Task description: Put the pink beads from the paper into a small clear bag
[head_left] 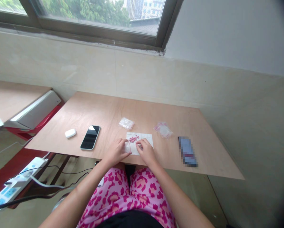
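Observation:
My left hand (117, 149) grips a small clear plastic bag (128, 147) with a thin pink-red line along its edge. It holds the bag over the left side of a white sheet of paper (148, 137). A little pile of pink-red beads (133, 139) lies on the paper, just beyond both hands. My right hand (146, 151) is over the right part of the sheet, thumb and fingertips pinched together. Whatever is between those fingertips is too small to make out.
Two stacks of clear bags, a left one (126, 123) and a pink-edged right one (163, 130), lie beyond the paper. A phone (90, 137) and a white earbud case (70, 133) are on the left, a blurred dark phone (187, 151) right. A power strip (18, 182) sits lower left.

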Tool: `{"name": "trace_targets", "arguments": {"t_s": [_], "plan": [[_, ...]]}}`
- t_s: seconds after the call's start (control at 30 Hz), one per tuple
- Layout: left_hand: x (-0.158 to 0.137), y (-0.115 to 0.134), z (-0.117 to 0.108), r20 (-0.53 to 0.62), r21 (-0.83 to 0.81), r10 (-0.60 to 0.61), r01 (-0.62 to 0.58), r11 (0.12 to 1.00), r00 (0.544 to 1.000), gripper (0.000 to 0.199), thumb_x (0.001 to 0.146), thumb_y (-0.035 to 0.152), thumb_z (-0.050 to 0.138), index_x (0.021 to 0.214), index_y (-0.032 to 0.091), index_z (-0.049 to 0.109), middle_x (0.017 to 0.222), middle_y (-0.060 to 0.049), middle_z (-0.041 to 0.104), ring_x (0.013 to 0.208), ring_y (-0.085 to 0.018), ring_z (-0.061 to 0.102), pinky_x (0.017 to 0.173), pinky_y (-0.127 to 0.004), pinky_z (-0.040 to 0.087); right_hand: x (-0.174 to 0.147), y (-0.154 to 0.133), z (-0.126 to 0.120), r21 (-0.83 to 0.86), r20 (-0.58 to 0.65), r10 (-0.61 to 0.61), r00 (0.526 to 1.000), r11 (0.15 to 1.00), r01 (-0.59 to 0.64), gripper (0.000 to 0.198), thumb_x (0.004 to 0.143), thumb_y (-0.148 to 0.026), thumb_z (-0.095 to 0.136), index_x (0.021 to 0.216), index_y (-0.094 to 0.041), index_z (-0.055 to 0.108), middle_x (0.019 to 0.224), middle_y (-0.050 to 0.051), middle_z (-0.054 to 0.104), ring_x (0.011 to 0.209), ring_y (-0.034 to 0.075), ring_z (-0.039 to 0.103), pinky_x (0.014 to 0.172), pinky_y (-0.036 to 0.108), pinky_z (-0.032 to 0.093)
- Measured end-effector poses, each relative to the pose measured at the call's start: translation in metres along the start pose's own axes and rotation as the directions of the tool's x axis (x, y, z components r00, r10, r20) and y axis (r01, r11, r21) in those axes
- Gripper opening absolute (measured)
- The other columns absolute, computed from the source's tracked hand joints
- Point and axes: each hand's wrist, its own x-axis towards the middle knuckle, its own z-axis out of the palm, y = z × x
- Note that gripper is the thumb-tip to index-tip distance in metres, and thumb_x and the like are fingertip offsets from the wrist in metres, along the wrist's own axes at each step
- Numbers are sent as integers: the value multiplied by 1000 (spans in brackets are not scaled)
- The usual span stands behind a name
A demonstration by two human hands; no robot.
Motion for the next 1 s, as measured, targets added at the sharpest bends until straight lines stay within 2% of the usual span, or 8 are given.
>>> {"name": "trace_targets", "arguments": {"t_s": [0.1,0.17,0.4,0.5,0.63,0.77,0.83,1.0], "plan": [[0,-1,0,1,-5,-5,5,1000,1000,46,83,32,76,125,22,58,112,-9,61,104,-29,61,90,-42,50,1,-14,0,144,-46,69,997,988,-62,10,94,-24,61,91,-20,70,92,5,67,74,18,63,69,30,53],[-1,-1,2,6,-8,-1,1,1000,1000,45,83,30,76,124,22,59,110,-9,61,102,-28,62,89,-41,51,1,-25,1,218,-6,64,998,974,-61,11,94,-27,62,90,-21,71,91,4,67,72,17,63,64,28,51],[0,-4,4,9,-12,8,-8,1000,1000,39,85,34,75,119,22,61,109,-8,62,100,-27,63,87,-40,51,0,-40,-5,318,178,19,984,945,-76,27,100,-36,54,103,-22,77,101,8,69,93,20,66,75,29,54],[0,-6,5,17,-7,5,-5,1000,1000,39,85,29,73,121,22,60,110,-9,62,102,-27,63,89,-40,51,-2,-38,-3,337,236,40,971,934,-120,24,95,-38,63,107,-22,75,106,7,70,83,17,66,72,28,54],[-1,-6,2,48,-34,1,1,999,999,55,81,24,74,133,23,56,110,-8,62,102,-28,62,91,-42,51,-5,-34,1,297,240,44,970,948,-116,17,90,-37,66,92,-21,75,91,3,73,74,17,65,70,27,53],[1,-3,-9,83,-205,-82,98,974,993,77,79,39,82,146,26,47,116,-9,64,102,-27,63,94,-45,52,1,-24,-7,341,177,161,971,915,-214,22,91,-39,62,85,-20,72,75,2,71,64,17,64,62,26,50],[4,-1,-14,117,-384,-190,221,897,975,70,86,45,75,148,25,46,117,-10,66,100,-25,66,91,-44,55,4,-18,-13,376,146,229,963,887,-268,26,91,-44,63,86,-19,71,68,1,69,60,17,64,59,25,49],[10,1,-19,241,-741,-408,438,509,881,43,103,42,49,139,17,53,103,-12,73,89,-21,73,86,-42,61,9,-7,-23,415,75,279,957,864,-284,34,90,-52,65,87,-18,70,65,2,67,59,17,63,56,26,47]]}}
